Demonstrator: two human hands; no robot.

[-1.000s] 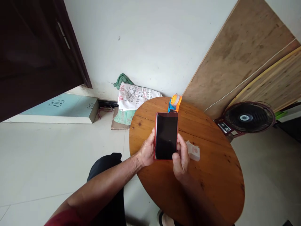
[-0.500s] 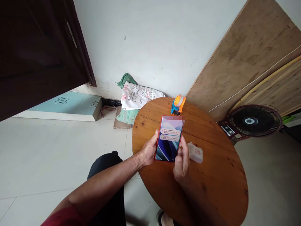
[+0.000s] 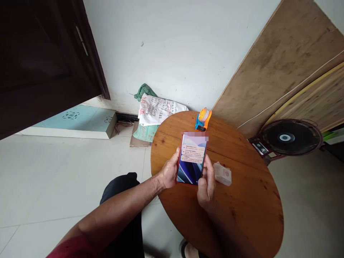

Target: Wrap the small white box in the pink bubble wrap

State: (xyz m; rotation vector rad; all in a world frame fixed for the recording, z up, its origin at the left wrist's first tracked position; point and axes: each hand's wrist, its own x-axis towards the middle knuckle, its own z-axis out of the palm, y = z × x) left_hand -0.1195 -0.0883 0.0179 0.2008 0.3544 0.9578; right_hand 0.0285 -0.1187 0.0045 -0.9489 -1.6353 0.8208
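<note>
A smartphone (image 3: 189, 172) in a red case is held upright over the round wooden table (image 3: 249, 215), its screen lit with several notification boxes over a dark blue wallpaper. My left hand (image 3: 170, 172) grips its left edge, thumb along the side. Around the right edge curl the fingers of my right hand (image 3: 206, 184), with the thumb near the lower right corner. To the right of that hand lies a small white packet (image 3: 223, 174) with red print. Beyond the phone's top edge stands an orange and blue tape dispenser (image 3: 203, 120) with a roll of tape.
A floor fan (image 3: 288, 138) stands right of the table, before a leaning wooden board (image 3: 258, 61). Printed sacks (image 3: 154, 107) lie by the wall behind the table. A dark door (image 3: 45, 53) and a light blue slab (image 3: 72, 120) are on the left.
The screen shows another notification box above the earlier ones. Phone and both hands have shifted very slightly left; the grip looks the same.
</note>
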